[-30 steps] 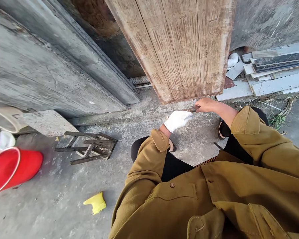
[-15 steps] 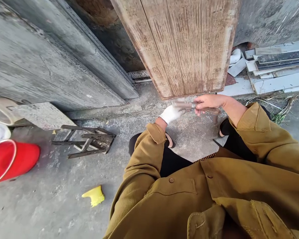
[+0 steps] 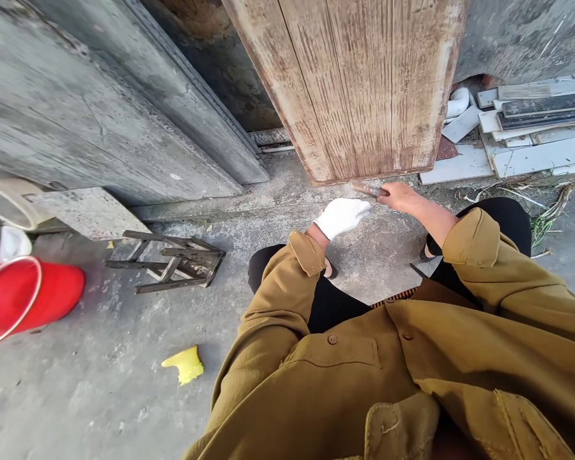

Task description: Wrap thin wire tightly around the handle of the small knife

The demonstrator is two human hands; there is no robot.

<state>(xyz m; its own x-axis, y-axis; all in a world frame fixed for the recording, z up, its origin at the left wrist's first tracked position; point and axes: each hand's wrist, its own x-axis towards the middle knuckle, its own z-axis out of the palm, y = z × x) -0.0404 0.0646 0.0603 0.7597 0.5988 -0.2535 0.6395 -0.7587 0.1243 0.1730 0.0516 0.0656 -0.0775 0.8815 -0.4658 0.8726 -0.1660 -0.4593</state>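
Grey concrete floor; near brown plank panel's bottom edge, bare right hand clamps brown brush-like tool, seemingly mid-handling, needing steadiness next; white-gloved left hand's grip unclear.

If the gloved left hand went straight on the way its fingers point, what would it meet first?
Probably the bare right hand, which grips a brush-like tool, though depth is unclear here.

There is one tool, one glove, one brown panel and one stool.
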